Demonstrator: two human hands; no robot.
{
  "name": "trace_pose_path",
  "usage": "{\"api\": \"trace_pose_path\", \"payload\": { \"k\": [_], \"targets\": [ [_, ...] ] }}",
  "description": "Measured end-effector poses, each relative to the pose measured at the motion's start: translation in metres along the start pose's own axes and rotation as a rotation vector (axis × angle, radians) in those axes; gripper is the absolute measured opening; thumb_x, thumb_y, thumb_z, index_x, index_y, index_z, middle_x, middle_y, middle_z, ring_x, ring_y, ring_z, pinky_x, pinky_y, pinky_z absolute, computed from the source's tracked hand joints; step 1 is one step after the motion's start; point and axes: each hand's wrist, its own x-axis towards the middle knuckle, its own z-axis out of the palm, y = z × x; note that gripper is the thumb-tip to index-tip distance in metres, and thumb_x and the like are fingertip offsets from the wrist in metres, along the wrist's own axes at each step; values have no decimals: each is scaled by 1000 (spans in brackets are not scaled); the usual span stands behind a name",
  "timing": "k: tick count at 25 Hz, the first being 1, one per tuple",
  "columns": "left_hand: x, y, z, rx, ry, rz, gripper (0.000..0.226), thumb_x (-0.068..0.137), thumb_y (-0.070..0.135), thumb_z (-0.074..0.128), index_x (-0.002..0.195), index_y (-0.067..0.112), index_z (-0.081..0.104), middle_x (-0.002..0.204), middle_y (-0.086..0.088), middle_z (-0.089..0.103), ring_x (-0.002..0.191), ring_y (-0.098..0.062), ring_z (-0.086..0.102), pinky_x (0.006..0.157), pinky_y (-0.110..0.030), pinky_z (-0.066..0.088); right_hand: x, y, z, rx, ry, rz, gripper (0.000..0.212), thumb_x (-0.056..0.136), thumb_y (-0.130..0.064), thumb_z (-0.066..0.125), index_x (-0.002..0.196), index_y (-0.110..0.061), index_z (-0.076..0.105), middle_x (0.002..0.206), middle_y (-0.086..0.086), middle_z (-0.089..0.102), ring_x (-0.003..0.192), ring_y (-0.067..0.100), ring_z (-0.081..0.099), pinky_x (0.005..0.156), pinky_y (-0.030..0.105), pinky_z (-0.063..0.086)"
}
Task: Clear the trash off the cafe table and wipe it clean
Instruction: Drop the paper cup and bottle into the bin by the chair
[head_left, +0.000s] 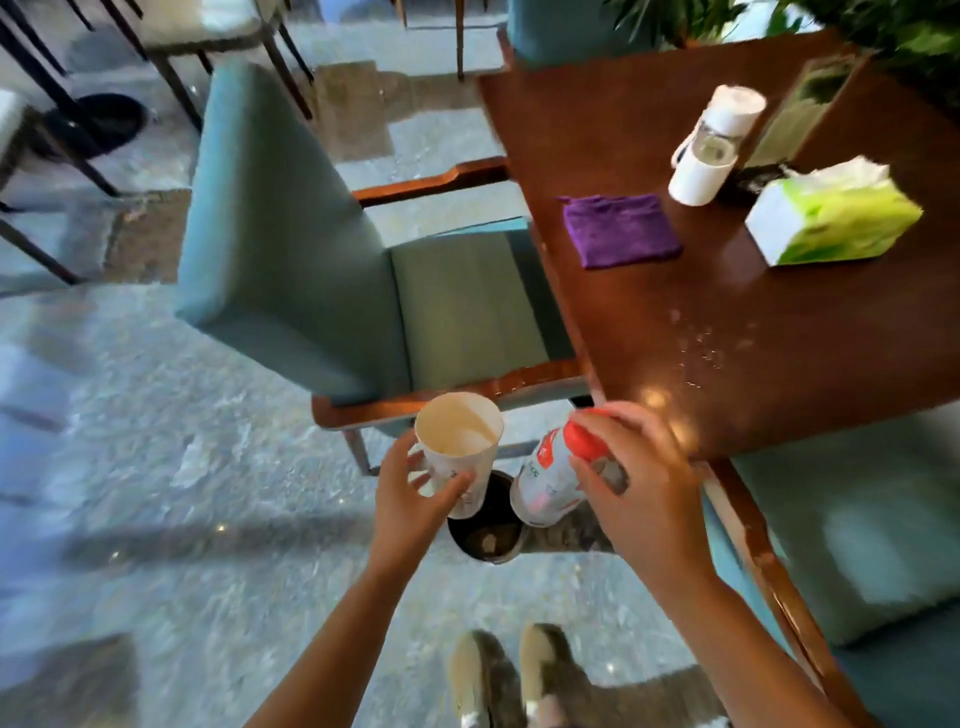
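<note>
Head view: cup (457, 449), bottle (550, 475) seemingly in hands (639, 488).

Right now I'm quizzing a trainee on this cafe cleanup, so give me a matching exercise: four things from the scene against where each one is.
Things:
1. paper cup
2. red-capped bottle
3. purple cloth
4. tissue pack

Places:
A. lying flat on the table near its left edge
B. in the right hand, over the bin
C. on the table, right of the cloth
D. in the left hand, over the bin

Pairs: 1-D, 2-B, 3-A, 4-C
</note>
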Motion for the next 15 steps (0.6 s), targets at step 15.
{"api": "trace_pose_path", "payload": {
  "k": [15],
  "targets": [
    [130, -403, 120, 269, -45, -279, 71, 65, 27, 82, 124, 18, 46, 117, -3, 60, 107, -20, 56, 78, -29, 42, -107, 326, 358, -155, -463, 152, 25, 76, -8, 72, 98, -18, 65, 104, 2, 54, 83, 18, 60, 69, 29, 51]
  ]
}}
